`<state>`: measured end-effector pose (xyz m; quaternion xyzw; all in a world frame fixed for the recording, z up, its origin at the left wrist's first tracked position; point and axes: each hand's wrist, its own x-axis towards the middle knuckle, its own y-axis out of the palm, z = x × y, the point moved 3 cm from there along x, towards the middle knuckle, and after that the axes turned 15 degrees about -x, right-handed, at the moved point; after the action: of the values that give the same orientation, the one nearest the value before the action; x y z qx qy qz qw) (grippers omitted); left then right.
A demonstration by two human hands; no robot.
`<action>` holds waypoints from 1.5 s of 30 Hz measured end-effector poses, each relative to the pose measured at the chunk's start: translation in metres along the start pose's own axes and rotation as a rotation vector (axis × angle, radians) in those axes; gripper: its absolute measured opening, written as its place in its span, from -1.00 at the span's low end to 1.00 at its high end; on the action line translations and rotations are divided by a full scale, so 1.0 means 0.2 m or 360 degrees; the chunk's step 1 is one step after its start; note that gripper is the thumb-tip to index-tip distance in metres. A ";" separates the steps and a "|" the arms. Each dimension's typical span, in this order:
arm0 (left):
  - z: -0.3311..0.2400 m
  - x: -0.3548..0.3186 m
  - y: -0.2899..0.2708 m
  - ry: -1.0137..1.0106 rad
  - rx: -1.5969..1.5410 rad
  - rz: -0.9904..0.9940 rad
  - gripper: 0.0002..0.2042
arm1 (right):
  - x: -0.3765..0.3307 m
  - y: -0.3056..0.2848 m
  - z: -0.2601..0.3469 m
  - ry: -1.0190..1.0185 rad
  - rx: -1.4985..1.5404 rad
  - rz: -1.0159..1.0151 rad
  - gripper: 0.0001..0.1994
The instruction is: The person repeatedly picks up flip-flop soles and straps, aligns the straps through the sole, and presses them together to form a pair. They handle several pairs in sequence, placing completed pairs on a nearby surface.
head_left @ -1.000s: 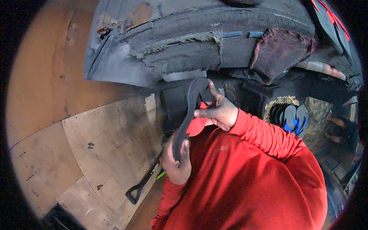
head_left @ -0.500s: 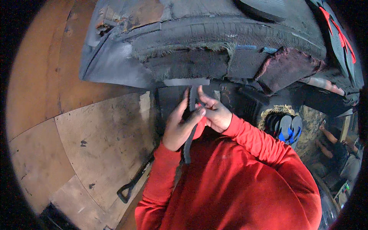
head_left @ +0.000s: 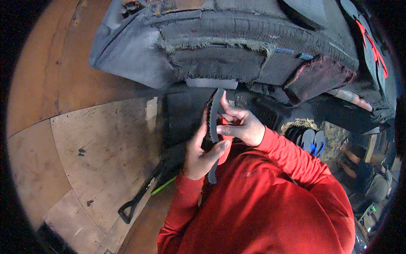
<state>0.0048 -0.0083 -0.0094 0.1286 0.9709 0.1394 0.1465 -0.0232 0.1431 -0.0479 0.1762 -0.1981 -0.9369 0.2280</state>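
Note:
A dark grey flip-flop (head_left: 215, 112) with a ridged sole and a red strap is held edge-on in front of my chest. My left hand (head_left: 199, 154) grips it from the left side, fingers behind the sole and thumb across toward the strap. From the right, my right hand (head_left: 247, 127) pinches it, with the thumb pressed near the red strap and a finger up along the sole's upper end. Part of the strap is hidden by my hands and blends with my red sleeves.
A worn, fabric-padded bench (head_left: 215, 63) spans the far side. Flip-flops with red straps (head_left: 374, 53) lie at its right. Grey flip-flops with blue straps (head_left: 311, 142) stand below, near another person's legs (head_left: 349, 158). A black handle (head_left: 129, 209) lies by the wooden boards (head_left: 97, 156).
The flip-flop has tilted, showing more of its ridged edge. My right thumb has come down onto it near the strap. The surroundings have shifted slightly in view.

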 end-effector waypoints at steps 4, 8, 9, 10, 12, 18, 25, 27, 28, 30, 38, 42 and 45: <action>-0.10 0.13 0.01 -0.0068 0.0028 0.0034 -0.27 | 0.03 -0.02 -0.08 0.0269 0.0784 0.0085 -0.35; -0.02 0.38 0.03 -0.0399 0.0057 0.0037 -0.44 | 0.10 -0.18 -0.14 0.0644 0.0775 -0.0184 -0.67; 0.01 0.46 0.03 -0.0474 -0.0005 0.0125 -0.46 | 0.13 -0.23 -0.12 0.0602 0.0669 -0.0181 -0.79; 0.05 0.47 0.03 -0.0556 -0.0120 0.0083 -0.47 | 0.15 -0.27 -0.10 0.0544 0.0522 -0.0237 -0.80; 0.12 0.46 0.01 -0.0403 -0.0147 0.0165 -0.49 | 0.14 -0.29 -0.07 0.0594 0.0456 -0.0173 -0.75; 0.30 0.11 -0.02 0.0016 -0.0597 0.0044 -0.47 | 0.04 -0.19 0.04 0.0452 -0.0683 -0.0123 -0.31; 0.40 0.00 0.02 0.0070 -0.1232 0.0060 -0.47 | -0.09 -0.05 0.10 -0.0431 -0.2113 -0.0274 -0.05; 0.36 0.01 0.00 0.0044 -0.1093 -0.0055 -0.36 | -0.14 0.01 0.05 -0.0635 -0.2371 -0.0341 -0.02; 0.32 0.02 -0.01 0.0196 -0.1006 -0.0119 -0.37 | -0.15 0.03 0.01 -0.0620 -0.2455 -0.0372 -0.09; 0.25 0.07 -0.02 0.0193 -0.0634 -0.0203 -0.39 | -0.11 0.03 -0.07 -0.0855 -0.2506 -0.0550 -0.23; 0.00 0.24 -0.03 0.0364 0.0691 -0.0495 -0.50 | 0.07 -0.02 -0.24 -0.0655 -0.2206 -0.0588 -0.40; -0.07 0.24 -0.02 0.0384 0.1055 -0.0515 -0.50 | 0.05 0.05 -0.14 -0.0514 -0.1804 -0.0319 -0.39; -0.10 0.25 -0.02 0.0316 0.1188 -0.0538 -0.54 | 0.02 0.07 -0.04 -0.0489 -0.1567 -0.0305 -0.53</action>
<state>-0.0491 -0.0015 -0.0044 -0.0021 0.9715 -0.2363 0.0163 -0.0176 0.1270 -0.0484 -0.0739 0.2515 -0.9507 0.1655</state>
